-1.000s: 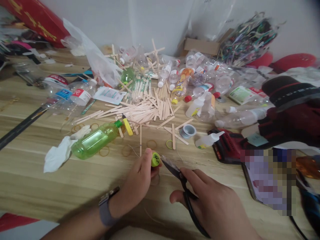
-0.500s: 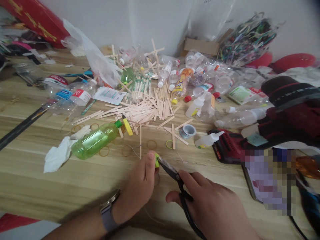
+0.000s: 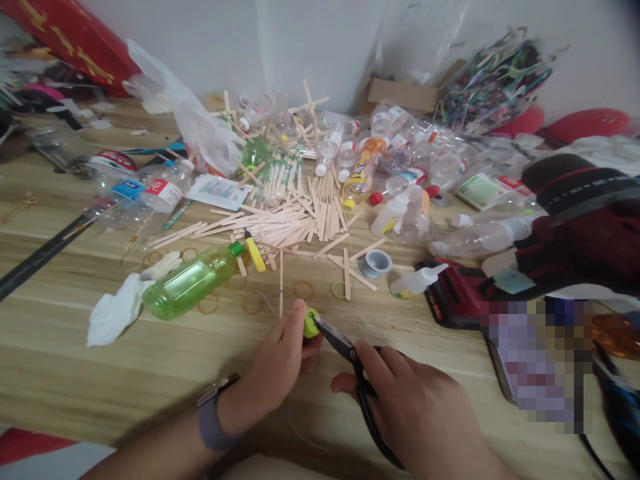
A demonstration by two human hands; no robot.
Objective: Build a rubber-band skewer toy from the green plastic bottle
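My left hand [image 3: 280,360] pinches a small yellow-green bottle cap [image 3: 311,324] between thumb and fingers. Around the black handles of a pair of scissors [image 3: 345,347] my right hand [image 3: 415,407] is closed. The scissors' tip touches the face of the cap, where a dark mark shows. Just beyond the hands lie a thin wooden stick [image 3: 281,283], rubber bands [image 3: 303,289] and a spool of grey wire [image 3: 375,264]. A green plastic bottle [image 3: 195,280] rests on its side to the left, close to a yellow-handled tool [image 3: 255,252].
A heap of craft sticks [image 3: 280,223] covers the middle of the table [image 3: 65,360]. Behind it lie several clear bottles [image 3: 330,148]. On the right are a glue bottle [image 3: 417,280], a red and black power drill [image 3: 565,247] and a blurred-out phone [image 3: 540,373].
My left hand has turned slightly and shows more of the cap's face. The scissors' tip stays against the cap, and the right hand has barely shifted.
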